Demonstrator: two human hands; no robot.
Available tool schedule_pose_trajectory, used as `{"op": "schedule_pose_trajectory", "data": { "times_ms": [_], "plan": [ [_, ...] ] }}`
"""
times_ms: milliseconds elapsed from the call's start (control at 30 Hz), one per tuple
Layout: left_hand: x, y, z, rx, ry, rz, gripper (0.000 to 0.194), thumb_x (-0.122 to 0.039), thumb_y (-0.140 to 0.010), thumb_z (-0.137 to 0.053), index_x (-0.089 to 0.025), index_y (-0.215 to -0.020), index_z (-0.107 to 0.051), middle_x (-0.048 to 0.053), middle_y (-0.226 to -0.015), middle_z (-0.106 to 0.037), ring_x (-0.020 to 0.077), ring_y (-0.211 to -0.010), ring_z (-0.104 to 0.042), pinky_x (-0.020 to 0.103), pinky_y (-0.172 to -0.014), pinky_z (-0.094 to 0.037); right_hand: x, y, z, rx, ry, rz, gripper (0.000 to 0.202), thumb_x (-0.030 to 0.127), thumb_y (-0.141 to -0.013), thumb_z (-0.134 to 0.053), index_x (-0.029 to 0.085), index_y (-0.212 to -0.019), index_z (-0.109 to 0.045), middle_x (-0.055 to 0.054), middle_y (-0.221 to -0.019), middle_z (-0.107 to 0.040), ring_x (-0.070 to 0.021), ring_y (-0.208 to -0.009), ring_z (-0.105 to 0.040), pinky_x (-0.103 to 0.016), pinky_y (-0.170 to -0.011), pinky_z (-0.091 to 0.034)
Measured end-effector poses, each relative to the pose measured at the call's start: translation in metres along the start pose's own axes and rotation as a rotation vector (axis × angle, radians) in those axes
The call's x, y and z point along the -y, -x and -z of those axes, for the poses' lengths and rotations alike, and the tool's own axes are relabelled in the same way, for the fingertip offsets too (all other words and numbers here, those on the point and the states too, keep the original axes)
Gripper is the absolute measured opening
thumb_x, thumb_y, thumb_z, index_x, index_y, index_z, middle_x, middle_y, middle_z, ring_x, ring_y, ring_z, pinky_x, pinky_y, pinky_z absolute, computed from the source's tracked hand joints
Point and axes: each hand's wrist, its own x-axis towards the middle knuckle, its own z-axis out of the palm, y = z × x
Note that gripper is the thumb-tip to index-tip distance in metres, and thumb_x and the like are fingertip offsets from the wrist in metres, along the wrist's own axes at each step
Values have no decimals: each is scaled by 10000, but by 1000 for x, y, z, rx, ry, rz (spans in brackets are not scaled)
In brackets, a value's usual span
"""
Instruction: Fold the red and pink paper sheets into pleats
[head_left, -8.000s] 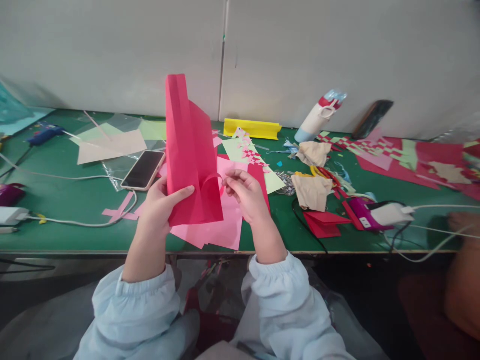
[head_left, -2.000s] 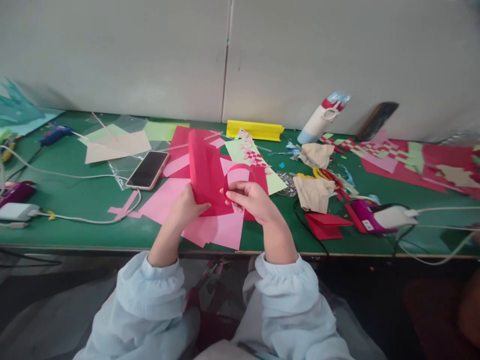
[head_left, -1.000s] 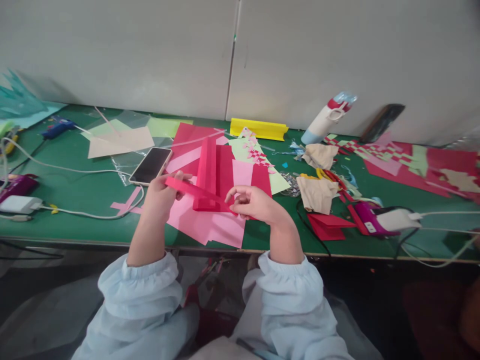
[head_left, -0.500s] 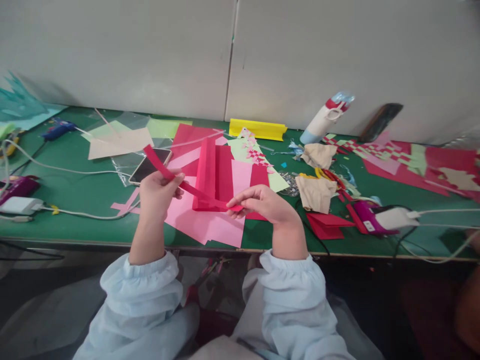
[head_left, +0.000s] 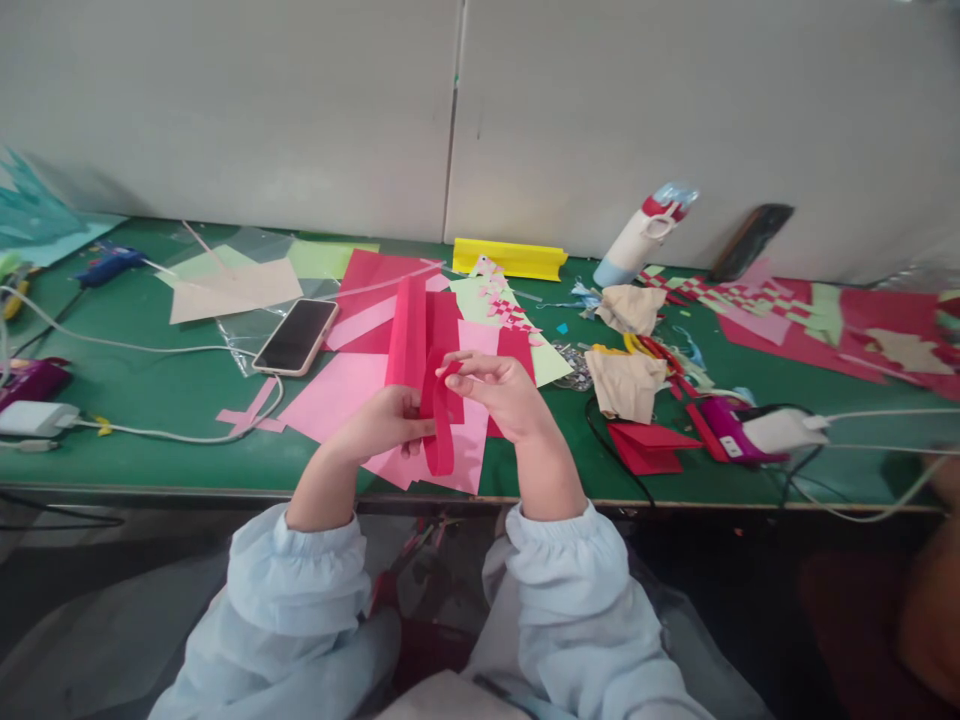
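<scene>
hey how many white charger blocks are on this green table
2: the left charger beside a purple block, the right charger against a second purple block. Others may be hidden.

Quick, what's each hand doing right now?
Left hand: closed, holding the looped red strip.
Right hand: closed, pinching the same strip near its top.

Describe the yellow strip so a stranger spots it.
Find the green table below the vertical seam in the grey wall. Just right of the seam's foot lies a long yellow strip, creased lengthwise. Its yellow sets it apart from the red, pink and pale green papers nearby.
</scene>
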Motion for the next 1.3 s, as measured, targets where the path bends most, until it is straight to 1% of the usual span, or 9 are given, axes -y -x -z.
{"op": "schedule_pose_trajectory", "data": {
  "times_ms": [67, 200, 367, 500, 600, 667, 933, 1100, 1300],
  "plan": [
    [0, -1, -3, 48, 3, 3, 127, -243, -712, -669, -144, -730, -594, -2, -547, -603, 106, -465, -549, 237, -469, -441, -4, -1, -1, -39, -26, -23, 171, 343, -609, -864, 249, -715, -768, -18, -891, -737, -171, -922, -657, -339, -876, -515],
    [-3, 0, -4, 127, -25, 5, 137, -253, -709, -666, -137, -759, -615, 2, -566, -608, 110, -473, -554, 246, -471, -443, -9, -3, -1, -115, -49, -82, 245, 342, -566, -882, 209, -720, -745, 2, -696, -695, -126, -650, -613, -298, -673, -524],
    [-4, 4, 0, 188, -102, 0, 201, -353, -771, -647, -163, -777, -581, 2, -614, -620, 125, -521, -575, 266, -513, -469, -6, -4, 0, -133, -63, -95, 345, 305, -555, -886, 210, -838, -712, 31, -688, -663, -103, -619, -597, -256, -607, -514],
    [-4, 5, 3, 43, -175, -25, 314, -483, -833, -584, -171, -849, -611, 21, -756, -649, 146, -664, -604, 294, -651, -507, -6, -4, 1, -123, -2, -128, 482, 307, -582, -869, 217, -1031, -716, 27, -712, -667, -112, -644, -614, -280, -652, -538],
    [-5, 5, 3, -145, -109, -45, 449, -588, -865, -497, -169, -896, -654, 45, -852, -671, 177, -799, -624, 314, -767, -511, -9, -4, 0, -132, 61, -113, 430, 323, -588, -858, 199, -982, -736, -6, -778, -695, -139, -728, -642, -294, -686, -554],
    [-6, 4, 1, -192, -59, -89, 481, -608, -872, -474, -167, -858, -664, 49, -819, -672, 187, -810, -624, 305, -754, -505, -10, -4, -2, -140, 86, -107, 374, 324, -590, -851, 185, -918, -740, -25, -807, -711, -157, -773, -656, -304, -705, -562],
    [-6, 2, -2, -199, -96, -206, 344, -483, -821, -619, -163, -696, -640, -4, -603, -562, 120, -571, -507, 247, -532, -383, -11, -3, -8, -167, 62, -133, 330, 316, -555, -852, 176, -825, -724, -31, -795, -731, -164, -738, -667, -310, -685, -562],
    [-9, 3, -3, -205, -100, -195, 325, -452, -814, -622, -160, -674, -646, -4, -589, -566, 122, -571, -518, 253, -543, -394, -11, -3, -8, -162, 48, -119, 315, 308, -563, -858, 178, -816, -723, -19, -779, -724, -143, -711, -658, -288, -671, -550],
    [-12, 5, -6, -121, -87, -142, 266, -428, -758, -684, -164, -724, -678, 38, -680, -674, 188, -701, -636, 286, -631, -474, -9, -5, -4, -237, 25, -106, 327, 325, -561, -857, 177, -818, -717, -14, -738, -713, -142, -684, -655, -307, -690, -558]
  ]
}}
